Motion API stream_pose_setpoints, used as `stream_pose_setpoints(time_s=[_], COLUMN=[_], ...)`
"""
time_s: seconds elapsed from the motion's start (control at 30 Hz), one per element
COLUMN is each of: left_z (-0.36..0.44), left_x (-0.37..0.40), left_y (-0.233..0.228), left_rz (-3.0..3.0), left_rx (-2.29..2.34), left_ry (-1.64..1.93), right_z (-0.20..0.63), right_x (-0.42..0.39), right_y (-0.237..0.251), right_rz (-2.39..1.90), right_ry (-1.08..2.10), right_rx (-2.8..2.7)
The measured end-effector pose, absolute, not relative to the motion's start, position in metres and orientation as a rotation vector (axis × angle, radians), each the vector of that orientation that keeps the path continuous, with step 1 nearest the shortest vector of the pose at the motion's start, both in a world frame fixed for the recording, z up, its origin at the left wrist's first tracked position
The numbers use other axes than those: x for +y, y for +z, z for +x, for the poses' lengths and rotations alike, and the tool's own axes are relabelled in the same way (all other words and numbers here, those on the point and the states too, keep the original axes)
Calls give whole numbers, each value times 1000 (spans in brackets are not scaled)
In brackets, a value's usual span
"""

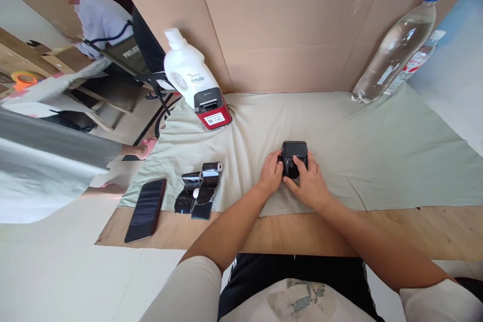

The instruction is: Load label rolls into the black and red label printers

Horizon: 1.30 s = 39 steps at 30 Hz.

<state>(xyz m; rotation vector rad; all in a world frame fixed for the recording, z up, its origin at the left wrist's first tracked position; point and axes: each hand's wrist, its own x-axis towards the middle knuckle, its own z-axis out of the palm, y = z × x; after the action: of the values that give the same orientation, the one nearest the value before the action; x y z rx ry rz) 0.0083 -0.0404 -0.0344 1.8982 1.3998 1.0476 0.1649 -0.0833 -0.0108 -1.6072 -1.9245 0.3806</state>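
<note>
A small black box-shaped device (pixel 295 149) stands on the cloth in front of me; its exact kind is not clear. My left hand (pixel 270 173) grips it along the left side, fingers curled against the edge. On the other side my right hand (pixel 311 183) holds it, with one finger lying over its top near the middle and the thumb at the near edge. The hands cover parts of its sides. To the left lie rolls of glossy black film (pixel 211 173) with loose ends and a small white round piece (pixel 195 192) among them.
A dark phone (pixel 146 211) lies at the table's left front edge. Behind are a red-black printer-like box (pixel 213 109) and a white jug (pixel 188 68). Two water bottles (pixel 396 50) lean at back right against a cardboard wall (pixel 290 25). Another person (pixel 100 17) sits at left.
</note>
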Motion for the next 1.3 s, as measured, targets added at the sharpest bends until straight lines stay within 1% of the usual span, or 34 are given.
stream_pose_setpoints(time_s=[0.2,0.37,0.53,0.73,0.9,1.0,1.3], left_z=[13,17,22,23,17,10,-1], left_x=[-41,-51,-61,-55,-45,-39,-26], left_y=[-26,-21,-22,-20,-10,-5,-1], left_rz=[1854,1703,1533,1292,1034,913,922], left_rx=[1485,1429,1429,1456,1255,1128,1091], left_ry=[969,956,1036,1011,860,836,812], right_z=[182,183,185,187,186,186,185], right_x=[-51,-47,-64,-64,-62,-64,-64], right_y=[-25,-44,-43,-37,-35,-32,-39], right_rz=[-1469,-1382,-1403,-1423,-1431,-1421,-1445], right_ry=[543,704,641,606,570,587,640], right_rx=[-1629,-1603,-1608,-1617,-1657,-1674,-1702])
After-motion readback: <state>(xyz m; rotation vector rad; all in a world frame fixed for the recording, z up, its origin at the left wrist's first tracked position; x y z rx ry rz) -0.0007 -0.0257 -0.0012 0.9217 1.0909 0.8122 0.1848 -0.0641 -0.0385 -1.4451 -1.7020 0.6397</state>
